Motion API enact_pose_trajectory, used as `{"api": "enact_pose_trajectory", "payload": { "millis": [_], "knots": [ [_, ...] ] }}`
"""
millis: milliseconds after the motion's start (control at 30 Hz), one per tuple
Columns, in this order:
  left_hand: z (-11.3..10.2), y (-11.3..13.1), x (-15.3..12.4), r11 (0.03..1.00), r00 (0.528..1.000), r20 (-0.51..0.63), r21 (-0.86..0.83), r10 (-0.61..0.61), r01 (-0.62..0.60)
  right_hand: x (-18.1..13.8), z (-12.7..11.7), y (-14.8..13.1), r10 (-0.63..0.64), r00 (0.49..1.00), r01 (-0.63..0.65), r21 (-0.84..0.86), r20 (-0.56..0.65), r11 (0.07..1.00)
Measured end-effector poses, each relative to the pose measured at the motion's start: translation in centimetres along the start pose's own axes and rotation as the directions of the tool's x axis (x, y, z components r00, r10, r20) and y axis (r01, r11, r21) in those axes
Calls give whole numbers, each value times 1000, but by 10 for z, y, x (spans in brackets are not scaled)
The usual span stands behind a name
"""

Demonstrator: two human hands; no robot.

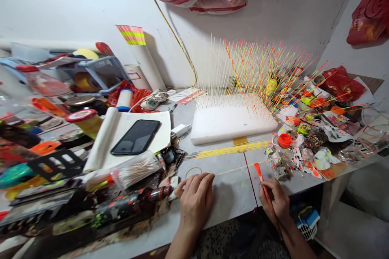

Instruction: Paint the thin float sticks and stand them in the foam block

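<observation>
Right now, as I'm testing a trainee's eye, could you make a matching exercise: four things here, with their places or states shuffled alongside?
Things
1. Black rectangular smartphone
2. Slim brush with orange-red bristles
3. Thick white foam-like block
4. Red plastic bag with a smiley face

Places or states
A. Against the wall, far right
B. Held in the right hand
C. On an open notebook with pale pages
D. Stuck with thin, brightly coloured rods

Pairs: 1-C; 2-B; 3-D; 4-A
</observation>
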State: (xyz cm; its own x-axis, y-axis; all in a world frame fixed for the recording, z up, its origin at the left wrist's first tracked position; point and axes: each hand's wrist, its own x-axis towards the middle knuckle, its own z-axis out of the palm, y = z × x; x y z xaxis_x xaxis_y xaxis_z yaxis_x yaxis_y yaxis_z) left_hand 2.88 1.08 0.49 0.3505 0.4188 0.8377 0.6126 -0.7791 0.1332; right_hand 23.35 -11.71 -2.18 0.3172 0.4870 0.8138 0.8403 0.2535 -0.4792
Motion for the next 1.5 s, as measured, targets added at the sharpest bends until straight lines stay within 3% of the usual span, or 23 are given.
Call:
{"api": "enact_pose_trajectory", "payload": {
  "millis": [267,500,967,1500],
  "knots": [
    [0,1,1,1000,1000,-2,-14,-9,9,4,-1,-1,-28,1000,28,-41,-13,999],
    [0,0,-1,1000,1000,6,-13,-22,22,1,-6,-9,-24,1000,24,34,-5,999],
    [-2,3,-1,999,999,10,-15,-48,48,-2,11,-19,-41,999,39,97,19,994],
    [-4,5,2,999,999,12,-29,-36,36,-6,17,-11,-41,999,40,37,33,999]
  ]
}}
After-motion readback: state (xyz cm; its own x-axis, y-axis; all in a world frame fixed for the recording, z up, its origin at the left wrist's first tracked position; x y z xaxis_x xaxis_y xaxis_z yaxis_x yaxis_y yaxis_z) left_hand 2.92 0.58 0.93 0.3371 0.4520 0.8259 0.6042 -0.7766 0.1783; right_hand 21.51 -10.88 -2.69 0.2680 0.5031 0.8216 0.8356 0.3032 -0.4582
